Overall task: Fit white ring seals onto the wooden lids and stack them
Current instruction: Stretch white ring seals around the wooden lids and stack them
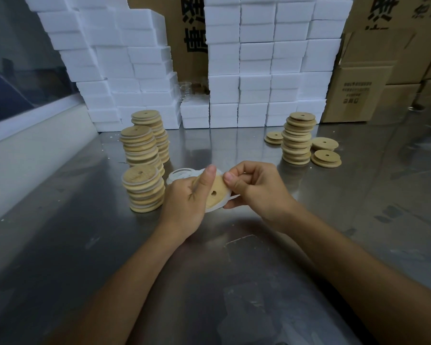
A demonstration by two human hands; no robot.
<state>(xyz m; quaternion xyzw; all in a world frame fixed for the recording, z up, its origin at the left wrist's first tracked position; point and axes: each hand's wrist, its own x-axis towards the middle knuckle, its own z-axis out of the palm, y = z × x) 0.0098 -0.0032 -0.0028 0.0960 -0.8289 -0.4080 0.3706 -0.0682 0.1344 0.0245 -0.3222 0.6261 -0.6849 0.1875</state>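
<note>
My left hand (pixel 188 202) grips a round wooden lid (pixel 215 192) with a small centre hole, held tilted above the steel table. A white ring seal (pixel 215 207) hangs partly around the lid's lower edge. My right hand (pixel 254 190) pinches the seal at the lid's right rim, thumb on top. Loose white rings (pixel 181 174) lie on the table just behind my left hand. On the left stand three stacks of lids with white seals (pixel 143 188), (pixel 139 146), (pixel 151 128). On the right stands a stack of bare lids (pixel 297 139).
Loose bare lids lie around the right stack (pixel 326 158), (pixel 324 143), (pixel 274 137). White foam boxes (pixel 254 78) form a wall at the back, with cardboard cartons (pixel 358 90) at the right. A white ledge (pixel 23 155) borders the steel table (pixel 209 270) on the left.
</note>
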